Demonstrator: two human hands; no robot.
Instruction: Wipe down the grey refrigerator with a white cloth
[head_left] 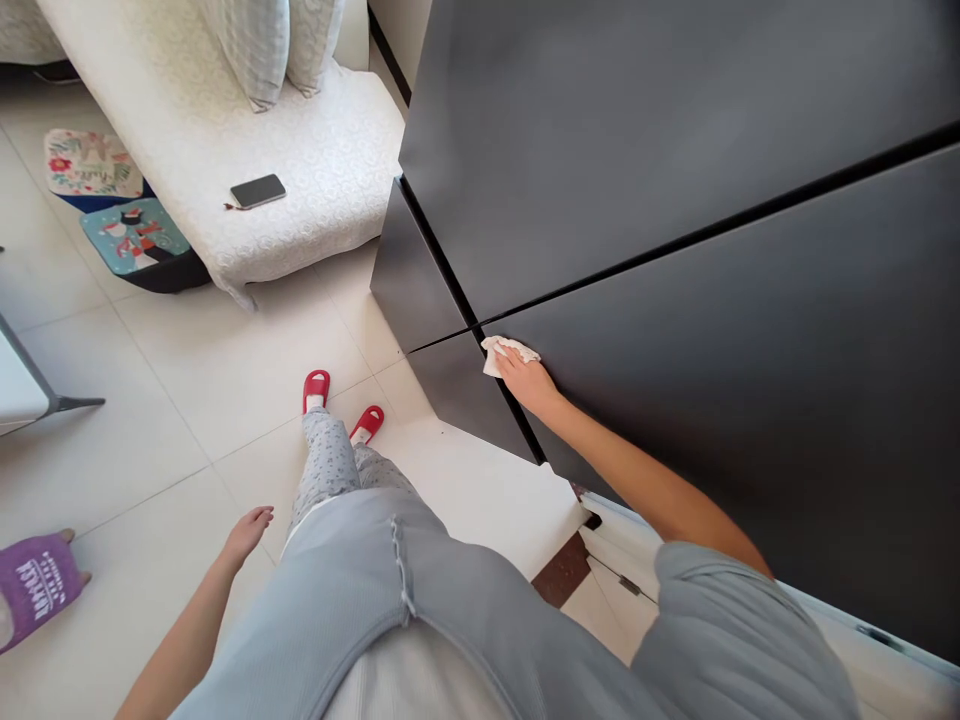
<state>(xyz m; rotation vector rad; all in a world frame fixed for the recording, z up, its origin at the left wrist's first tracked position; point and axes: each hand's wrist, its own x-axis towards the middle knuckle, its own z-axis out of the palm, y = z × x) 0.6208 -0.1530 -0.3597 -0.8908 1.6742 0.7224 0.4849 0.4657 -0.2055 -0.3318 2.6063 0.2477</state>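
My right hand (527,380) presses a small white cloth (504,350) against the dark grey door of a tall refrigerator (675,200), low down by the seam where several door panels meet. The fingers lie over the cloth and grip it. My left hand (249,530) hangs free beside my hip, fingers loosely apart, holding nothing. I am looking down my grey top and patterned trousers to my red slippers (341,405) on the tiled floor.
A white quilted sofa (225,130) with cushions stands at the upper left, a black phone (257,190) lying on it. Colourful mats (112,200) lie beside it. Another person's foot in a purple slipper (37,585) shows at the left edge. A grey table leg (45,385) stands at left.
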